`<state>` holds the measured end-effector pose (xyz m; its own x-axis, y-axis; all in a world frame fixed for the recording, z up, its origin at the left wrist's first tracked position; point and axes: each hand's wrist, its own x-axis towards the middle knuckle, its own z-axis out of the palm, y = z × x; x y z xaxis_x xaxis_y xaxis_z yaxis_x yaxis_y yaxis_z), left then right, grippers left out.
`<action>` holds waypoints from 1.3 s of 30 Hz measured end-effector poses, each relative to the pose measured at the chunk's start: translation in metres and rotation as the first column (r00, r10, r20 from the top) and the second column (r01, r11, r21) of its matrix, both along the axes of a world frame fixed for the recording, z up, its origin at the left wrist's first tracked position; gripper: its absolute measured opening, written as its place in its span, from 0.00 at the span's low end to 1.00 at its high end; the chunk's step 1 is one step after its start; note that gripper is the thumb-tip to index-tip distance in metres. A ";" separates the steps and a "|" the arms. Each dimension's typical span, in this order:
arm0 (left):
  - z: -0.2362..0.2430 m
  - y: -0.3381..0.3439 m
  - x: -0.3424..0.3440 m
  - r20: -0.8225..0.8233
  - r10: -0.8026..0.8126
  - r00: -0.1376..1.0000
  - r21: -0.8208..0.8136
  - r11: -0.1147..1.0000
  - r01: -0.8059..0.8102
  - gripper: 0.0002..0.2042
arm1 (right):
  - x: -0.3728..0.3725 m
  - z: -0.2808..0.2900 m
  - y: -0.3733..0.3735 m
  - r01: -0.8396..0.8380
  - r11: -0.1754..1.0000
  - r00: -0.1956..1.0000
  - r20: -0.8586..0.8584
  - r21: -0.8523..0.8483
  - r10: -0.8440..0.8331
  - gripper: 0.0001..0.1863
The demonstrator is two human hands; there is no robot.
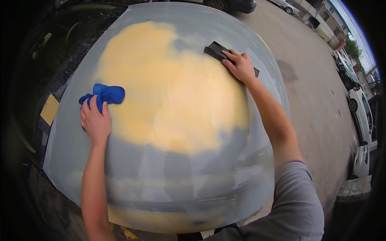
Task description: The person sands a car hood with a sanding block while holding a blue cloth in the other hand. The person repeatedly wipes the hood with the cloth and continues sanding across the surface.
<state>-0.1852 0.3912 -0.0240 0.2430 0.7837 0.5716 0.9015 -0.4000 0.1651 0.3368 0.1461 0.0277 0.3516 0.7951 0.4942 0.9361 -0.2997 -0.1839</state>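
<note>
Grey short sleeve, purplish hem, bare forearms, bare fingers

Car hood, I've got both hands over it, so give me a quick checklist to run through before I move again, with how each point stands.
1. Right hand on the black block: ok, fingers lie over it.
2. Left hand on the blue cloth: ok, fingers are on it.
3. Cloth clear of the block: ok, they sit well apart, cloth to the left, block to the right.
4. Hood one even colour: not ok, a broad pale yellow patch shows amid gray.
5. Underside of the block clean: cannot tell, it is hidden.
</note>
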 end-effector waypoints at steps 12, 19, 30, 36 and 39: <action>0.006 -0.002 -0.039 -0.032 0.078 0.996 -0.021 0.997 -0.079 0.24 | -0.042 0.005 -0.018 -0.170 0.985 0.985 -0.029 0.000 0.170 0.25; 0.006 -0.008 -0.032 -0.018 0.048 0.999 -0.057 0.997 -0.049 0.24 | -0.105 -0.010 -0.014 -0.120 0.992 0.993 -0.012 -0.042 0.119 0.27; 0.014 -0.013 -0.004 0.040 0.026 0.999 -0.032 0.999 -0.024 0.24 | -0.087 0.021 0.096 -0.056 0.997 0.998 0.035 -0.059 0.058 0.25; 0.008 -0.014 -0.040 -0.009 0.076 0.997 -0.031 0.997 -0.077 0.24 | -0.219 -0.005 0.020 -0.202 0.974 0.976 0.059 -0.100 0.209 0.27; 0.012 -0.011 -0.048 -0.014 0.085 0.996 -0.019 0.996 -0.086 0.23 | -0.264 -0.007 -0.045 -0.321 0.942 0.935 0.125 -0.097 0.332 0.28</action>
